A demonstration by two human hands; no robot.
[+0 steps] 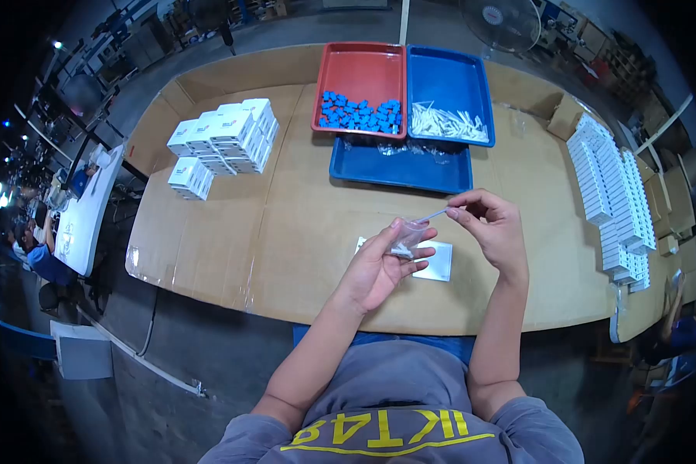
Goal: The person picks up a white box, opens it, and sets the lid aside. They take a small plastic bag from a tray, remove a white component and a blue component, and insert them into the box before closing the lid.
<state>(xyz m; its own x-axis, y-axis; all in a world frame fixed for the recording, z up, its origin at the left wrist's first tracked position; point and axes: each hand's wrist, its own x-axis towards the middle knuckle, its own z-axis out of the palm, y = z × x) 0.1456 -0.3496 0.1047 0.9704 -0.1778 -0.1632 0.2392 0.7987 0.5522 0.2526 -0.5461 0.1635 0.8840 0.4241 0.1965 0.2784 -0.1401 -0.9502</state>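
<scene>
Clear bag (407,238) contents too small to tell

Both forearms reach forward, bent at the elbows. The left hand (380,263) lies palm-up with fingers curled closed; the right hand (493,224) pinches thumb against fingertips beside it.

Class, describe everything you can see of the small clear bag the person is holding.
The small clear bag looks like thin transparent plastic with whitish contents inside. It lies tilted in the left hand, mouth up toward the right hand, which holds a thin white stick at its opening. It is held above the cardboard-covered table.
</scene>
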